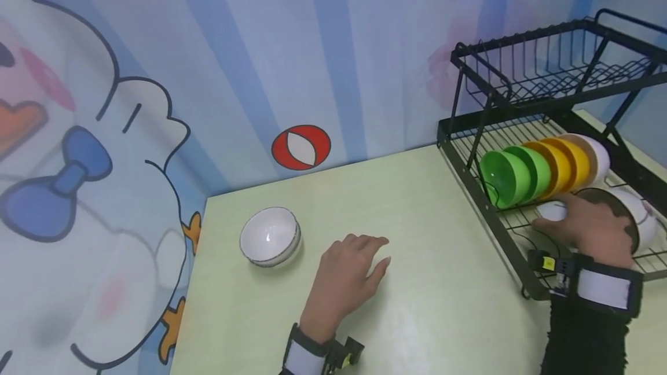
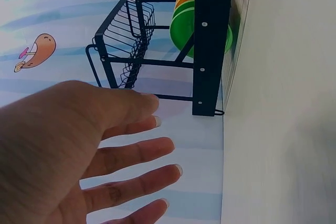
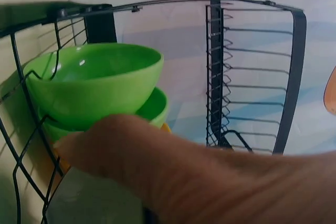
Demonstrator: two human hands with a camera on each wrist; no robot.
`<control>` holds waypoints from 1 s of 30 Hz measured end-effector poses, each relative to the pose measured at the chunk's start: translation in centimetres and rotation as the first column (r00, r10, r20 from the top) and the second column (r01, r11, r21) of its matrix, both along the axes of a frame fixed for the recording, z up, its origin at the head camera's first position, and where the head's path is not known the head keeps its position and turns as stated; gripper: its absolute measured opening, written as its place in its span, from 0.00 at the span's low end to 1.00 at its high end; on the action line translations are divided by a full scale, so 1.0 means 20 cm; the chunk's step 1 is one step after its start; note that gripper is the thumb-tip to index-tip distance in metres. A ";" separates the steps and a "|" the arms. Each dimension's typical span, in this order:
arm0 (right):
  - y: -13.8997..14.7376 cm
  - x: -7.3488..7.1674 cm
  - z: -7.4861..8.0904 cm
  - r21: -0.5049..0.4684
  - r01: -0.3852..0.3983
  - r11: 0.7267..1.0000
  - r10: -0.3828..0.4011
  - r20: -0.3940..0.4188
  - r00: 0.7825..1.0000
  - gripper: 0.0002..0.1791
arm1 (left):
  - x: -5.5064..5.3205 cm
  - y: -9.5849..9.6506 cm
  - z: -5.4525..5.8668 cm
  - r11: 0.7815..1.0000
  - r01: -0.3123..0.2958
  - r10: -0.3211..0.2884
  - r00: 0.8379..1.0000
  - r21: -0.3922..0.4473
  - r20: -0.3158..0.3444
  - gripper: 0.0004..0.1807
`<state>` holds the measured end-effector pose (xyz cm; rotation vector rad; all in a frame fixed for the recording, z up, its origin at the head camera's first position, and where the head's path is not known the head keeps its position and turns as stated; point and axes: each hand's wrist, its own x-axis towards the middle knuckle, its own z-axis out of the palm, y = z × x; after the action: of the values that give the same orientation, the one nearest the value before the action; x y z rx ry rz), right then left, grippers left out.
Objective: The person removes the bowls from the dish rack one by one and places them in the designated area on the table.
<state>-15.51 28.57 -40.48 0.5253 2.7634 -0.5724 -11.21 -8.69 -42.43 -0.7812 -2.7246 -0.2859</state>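
Note:
My right hand (image 1: pixel 591 230) is inside the lower tier of the black dish rack (image 1: pixel 471 181). Its thumb and fingers pinch a white bowl (image 1: pixel 552 210), mostly hidden behind the hand. Right beside the hand, another white bowl (image 1: pixel 638 216) stands on its side. Farther back, green bowls (image 1: pixel 502 178) and yellow bowls (image 1: pixel 554 164) lean in a row, ending in a white one. Over the table hovers my left hand (image 1: pixel 346 274), fingers spread and slightly bent, holding nothing. To its left sit white bowls (image 1: pixel 270 236), one nested in another, upright on the table.
The rack's upper tier (image 1: pixel 563 68) overhangs the back of the lower one, carried on slanted bars. A patterned blue wall (image 1: pixel 365 62) borders the pale table (image 1: pixel 417 207) behind and on the left.

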 end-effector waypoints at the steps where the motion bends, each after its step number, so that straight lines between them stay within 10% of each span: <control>1: 0.01 0.00 0.00 -0.005 0.002 1.000 -0.002 0.006 1.000 0.43 | 0.00 0.00 0.00 1.000 0.000 0.000 1.000 -0.001 0.004 0.17; 13: 0.01 0.00 -0.01 -0.074 0.031 0.997 -0.021 0.131 0.991 0.55 | 0.02 -0.01 0.01 1.000 -0.008 0.008 1.000 -0.027 0.022 0.17; 30: -0.10 -0.03 0.05 -0.038 0.151 0.988 -0.148 0.070 0.987 0.53 | 0.01 -0.01 0.03 0.999 0.005 -0.003 0.999 -0.053 0.039 0.16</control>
<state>-16.12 26.49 -39.47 0.7330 2.6579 -0.6337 -10.93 -8.82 -41.73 -0.8036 -2.7782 -0.2328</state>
